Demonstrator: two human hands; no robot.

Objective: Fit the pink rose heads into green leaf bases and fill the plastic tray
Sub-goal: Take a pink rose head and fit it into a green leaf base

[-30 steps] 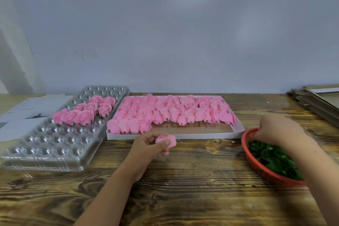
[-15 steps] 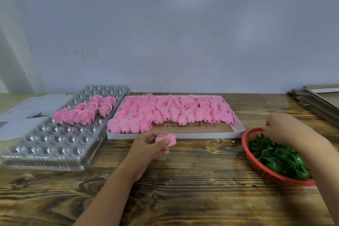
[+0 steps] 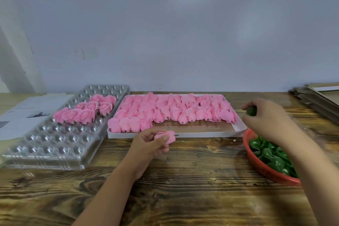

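Note:
My left hand (image 3: 149, 145) grips a pink rose head (image 3: 165, 137) on its side, its short stem pointing right, just in front of the white box (image 3: 183, 135) of loose rose heads (image 3: 174, 110). My right hand (image 3: 264, 115) is raised above the red basket (image 3: 264, 170) and pinches a green leaf base (image 3: 251, 111) at its fingertips. Green leaf bases (image 3: 269, 154) fill the basket. On the left lies the clear plastic tray (image 3: 55, 145), with several finished roses (image 3: 84, 110) set in its far cells.
A sheet of printed paper (image 3: 23, 113) lies left of the tray. Stacked cardboard sheets (image 3: 319, 99) sit at the far right by the wall. Bare wooden tabletop (image 3: 183, 180) stretches in front of the box and basket.
My right hand has lifted out of the red basket with a green leaf base and moved up and left. My left hand has stayed put with the rose head.

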